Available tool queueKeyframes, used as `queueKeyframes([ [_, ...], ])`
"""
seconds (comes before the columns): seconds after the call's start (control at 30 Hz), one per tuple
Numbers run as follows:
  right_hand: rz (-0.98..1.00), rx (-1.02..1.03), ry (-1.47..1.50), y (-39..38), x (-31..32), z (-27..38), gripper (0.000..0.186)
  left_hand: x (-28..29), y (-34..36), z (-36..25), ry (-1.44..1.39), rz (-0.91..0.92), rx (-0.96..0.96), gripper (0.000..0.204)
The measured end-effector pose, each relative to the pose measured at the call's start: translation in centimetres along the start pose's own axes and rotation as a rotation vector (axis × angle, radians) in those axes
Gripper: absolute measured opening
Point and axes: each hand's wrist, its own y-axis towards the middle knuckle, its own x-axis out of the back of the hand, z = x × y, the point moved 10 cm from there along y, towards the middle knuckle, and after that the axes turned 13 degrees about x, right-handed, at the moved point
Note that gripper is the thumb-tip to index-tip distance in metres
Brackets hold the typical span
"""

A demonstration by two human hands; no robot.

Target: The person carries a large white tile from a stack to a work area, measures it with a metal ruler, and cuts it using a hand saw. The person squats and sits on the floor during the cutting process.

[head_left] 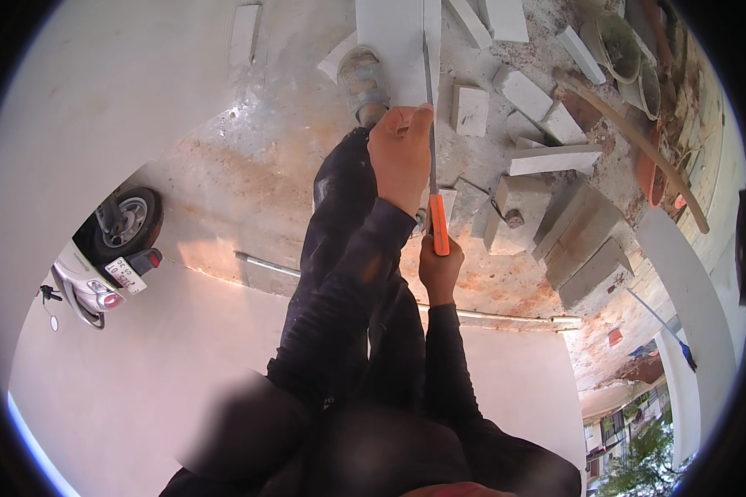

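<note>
Nearest the camera is the dark clothing [356, 439]. Beyond it, the saw [440, 224] points far, its long axis running near to far; its blade reaches over the white board [389, 37]. The right hand [441, 267], at the near end, is wrapped around the orange handle. The left hand [401, 157] lies just left of the blade, fingers curled; whether they pinch it I cannot tell. A shoe [362, 76] is by the board's left edge; pale blocks [470, 111] lie right.

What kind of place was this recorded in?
Probably a small building or renovation site: pale blocks lie scattered on a dusty floor, and an orange-handled tool is in use. A two-wheeler at the left hints at a yard or parking area.
</note>
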Motion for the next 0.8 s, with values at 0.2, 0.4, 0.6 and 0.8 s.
queueKeyframes([
  [0.2, -0.065, -0.093, -0.228, 16.9, -0.9, -3.1, 0.024, -4.2, -1.2, 2.4, -0.074, 0.222, 0.177, 0.020],
  [0.4, -0.020, -0.004, -0.054, 0.4, 0.5, -1.2, 0.018, -0.3, 0.5, -0.3, -0.049, 0.034, 0.043, 0.027],
  [0.6, -0.032, -0.035, -0.307, 14.5, -0.3, -2.5, 0.021, -3.3, 0.3, 1.1, -0.013, 0.104, 0.100, 0.027],
  [0.8, 0.027, -0.046, -0.125, 2.8, -0.3, -1.4, 0.020, -0.8, 0.7, 0.2, 0.004, 0.005, 0.016, 0.027],
])
